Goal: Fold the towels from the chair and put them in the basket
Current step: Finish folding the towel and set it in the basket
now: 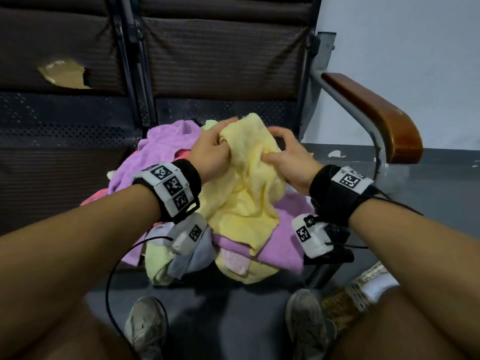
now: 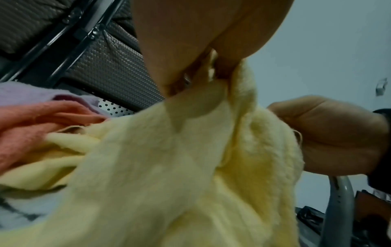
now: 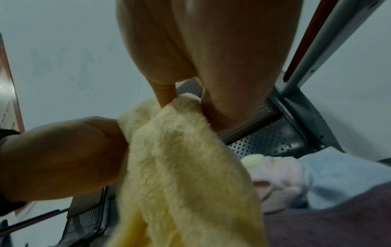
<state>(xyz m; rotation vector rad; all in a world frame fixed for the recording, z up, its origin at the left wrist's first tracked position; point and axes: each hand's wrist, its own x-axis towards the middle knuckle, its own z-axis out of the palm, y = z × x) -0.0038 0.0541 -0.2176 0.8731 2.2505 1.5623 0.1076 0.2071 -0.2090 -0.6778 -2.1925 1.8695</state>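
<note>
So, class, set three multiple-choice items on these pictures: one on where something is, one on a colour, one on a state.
1. Where does the heap of towels lie?
A. on the chair seat
B. on the floor
C. in a basket

2. What colour is the towel in the hands?
A. purple
B. yellow
C. white

3. How is that towel now?
A. folded flat
B. bunched, unfolded
C. rolled tight

Answers:
1 A: the heap sits on the chair seat.
2 B: the left hand and right hand both grip the yellow towel.
3 B: it hangs crumpled between the hands.
</note>
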